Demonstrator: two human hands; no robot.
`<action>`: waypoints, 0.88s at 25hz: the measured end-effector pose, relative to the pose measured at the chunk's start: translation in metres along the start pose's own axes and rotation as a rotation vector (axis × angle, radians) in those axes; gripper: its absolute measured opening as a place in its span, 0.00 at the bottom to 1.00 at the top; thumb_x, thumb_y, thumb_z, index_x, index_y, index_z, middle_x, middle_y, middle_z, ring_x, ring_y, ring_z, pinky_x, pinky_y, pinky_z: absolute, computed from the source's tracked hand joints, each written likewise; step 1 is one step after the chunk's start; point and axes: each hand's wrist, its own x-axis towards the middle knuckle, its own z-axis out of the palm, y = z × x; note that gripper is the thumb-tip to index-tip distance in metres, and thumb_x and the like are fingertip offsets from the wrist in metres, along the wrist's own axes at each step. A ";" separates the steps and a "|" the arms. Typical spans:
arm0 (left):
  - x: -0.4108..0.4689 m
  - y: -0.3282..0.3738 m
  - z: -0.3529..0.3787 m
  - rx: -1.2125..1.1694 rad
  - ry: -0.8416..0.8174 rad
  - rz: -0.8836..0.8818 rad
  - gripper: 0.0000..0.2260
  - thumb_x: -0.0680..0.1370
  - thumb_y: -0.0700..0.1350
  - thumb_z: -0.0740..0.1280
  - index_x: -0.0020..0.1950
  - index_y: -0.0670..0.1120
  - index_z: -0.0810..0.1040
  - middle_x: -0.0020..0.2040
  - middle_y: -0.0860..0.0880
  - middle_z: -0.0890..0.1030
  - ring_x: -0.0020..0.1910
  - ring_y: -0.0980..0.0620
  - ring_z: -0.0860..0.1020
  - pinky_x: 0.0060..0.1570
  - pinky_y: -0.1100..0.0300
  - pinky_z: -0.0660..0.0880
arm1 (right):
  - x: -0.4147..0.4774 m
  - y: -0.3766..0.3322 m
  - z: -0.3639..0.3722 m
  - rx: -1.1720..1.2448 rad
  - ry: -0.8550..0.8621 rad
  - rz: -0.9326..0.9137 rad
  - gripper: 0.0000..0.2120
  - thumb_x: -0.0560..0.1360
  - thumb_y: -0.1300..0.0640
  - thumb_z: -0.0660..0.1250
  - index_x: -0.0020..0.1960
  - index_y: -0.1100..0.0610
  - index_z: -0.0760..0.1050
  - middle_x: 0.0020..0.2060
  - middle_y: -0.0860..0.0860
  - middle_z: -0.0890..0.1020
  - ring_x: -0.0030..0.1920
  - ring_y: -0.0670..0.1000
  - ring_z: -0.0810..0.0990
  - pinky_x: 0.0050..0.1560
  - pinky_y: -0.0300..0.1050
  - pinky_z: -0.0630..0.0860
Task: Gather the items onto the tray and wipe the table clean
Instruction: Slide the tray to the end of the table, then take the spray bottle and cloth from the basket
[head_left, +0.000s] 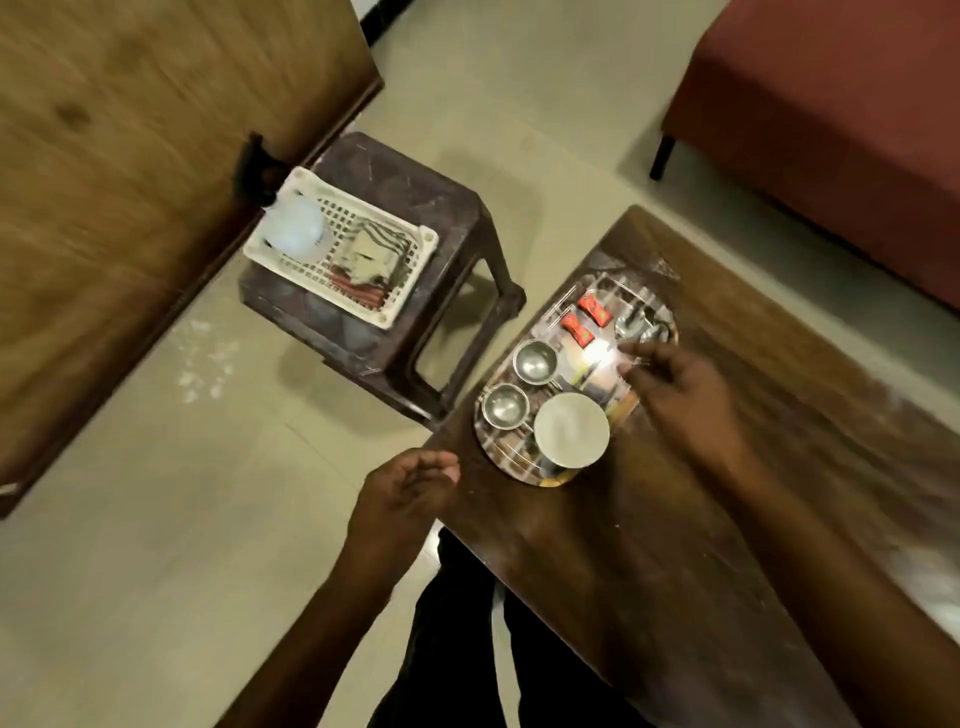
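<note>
Mostly steel and dark wood fill the view. The tray (511, 467) is an oval of polished steel with a low rim, its mirror surface throwing back a bright glare, and it lies on the near-left part of the table (675, 545). The table is long, its dark brown grain dulled by pale dusty smears.

On the tray are two small round steel bowls (535, 361), side by side along its left edge, with a white round cup (571, 428) just beside them at the near end. Two flat red packets (594, 309) lie at the far end, and shiny spoons (631, 322) lie just right of them.

The right hand (675, 395) reaches over the tray's right side, fingers (636, 358) pointing toward the spoons. Motion blur hides whether they pinch anything.

The left hand (410, 488) hangs off the table's left edge over the floor (156, 519), fingers loosely curled and holding nothing.

To the left, a scuffed brown plastic stool (415, 208) carries a white lattice basket (405, 291) with a folded cloth (369, 254) in it. A rust-red sofa (831, 130) sits beyond the table.
</note>
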 end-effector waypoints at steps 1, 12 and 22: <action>-0.017 0.016 -0.008 -0.006 -0.006 0.033 0.06 0.80 0.37 0.73 0.52 0.47 0.87 0.48 0.51 0.90 0.47 0.56 0.87 0.55 0.55 0.82 | -0.028 -0.009 0.005 0.032 -0.012 -0.001 0.11 0.82 0.58 0.72 0.64 0.53 0.84 0.56 0.50 0.87 0.52 0.45 0.85 0.49 0.31 0.77; -0.092 0.060 -0.147 -0.069 -0.039 0.233 0.07 0.80 0.41 0.74 0.57 0.47 0.86 0.54 0.50 0.89 0.49 0.59 0.86 0.58 0.56 0.81 | -0.210 -0.073 0.057 0.101 0.017 0.031 0.10 0.81 0.60 0.72 0.59 0.48 0.85 0.50 0.39 0.89 0.51 0.38 0.86 0.48 0.27 0.78; -0.012 0.080 -0.312 -0.070 -0.108 0.347 0.08 0.80 0.42 0.74 0.59 0.48 0.86 0.54 0.51 0.89 0.52 0.55 0.86 0.56 0.55 0.82 | -0.217 -0.154 0.202 0.246 0.164 0.115 0.09 0.82 0.56 0.72 0.61 0.50 0.85 0.54 0.48 0.89 0.56 0.50 0.87 0.54 0.49 0.84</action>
